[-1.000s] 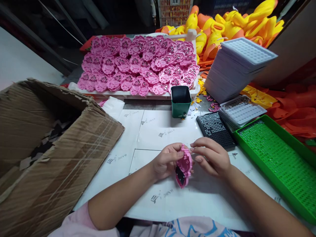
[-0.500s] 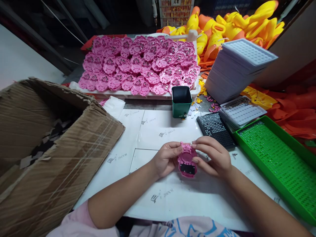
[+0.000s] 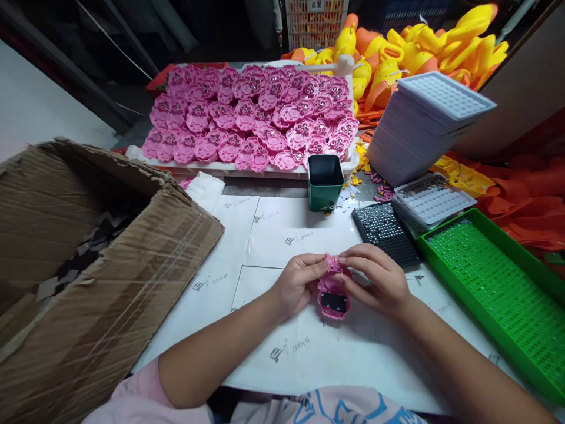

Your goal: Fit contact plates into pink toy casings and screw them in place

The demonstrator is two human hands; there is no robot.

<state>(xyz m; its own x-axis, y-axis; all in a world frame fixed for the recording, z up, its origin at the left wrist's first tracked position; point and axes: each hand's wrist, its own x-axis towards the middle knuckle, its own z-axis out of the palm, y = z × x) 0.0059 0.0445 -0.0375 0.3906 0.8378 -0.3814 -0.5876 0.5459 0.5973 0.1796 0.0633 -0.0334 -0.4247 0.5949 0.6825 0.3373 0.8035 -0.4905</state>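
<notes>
Between my hands, above the white-covered table, is a pink plastic casing [image 3: 334, 290] with a black screwed-on plate [image 3: 333, 302] at its near end. My left hand [image 3: 300, 284] grips its left side, thumb laid over the upper part. On the other side, my right hand [image 3: 375, 274] has its fingers and thumb closed on the casing's upper right. Whether a small part sits under those right fingertips I cannot make out. Past the hands stands a dark green square cup [image 3: 325, 189] with a black inside.
A white tray [image 3: 220, 169] of pink casings lies at the back. The cardboard box [image 3: 176, 259] on the left holds black pieces. To the right are a black perforated block [image 3: 388, 235], a green tray [image 3: 494, 300], stacked white trays [image 3: 415, 132] and yellow-orange plastic parts [image 3: 415, 50].
My right thumb and fingers have moved left and inward, closing onto the upper part of the pink casing. My left hand keeps its hold with little movement.
</notes>
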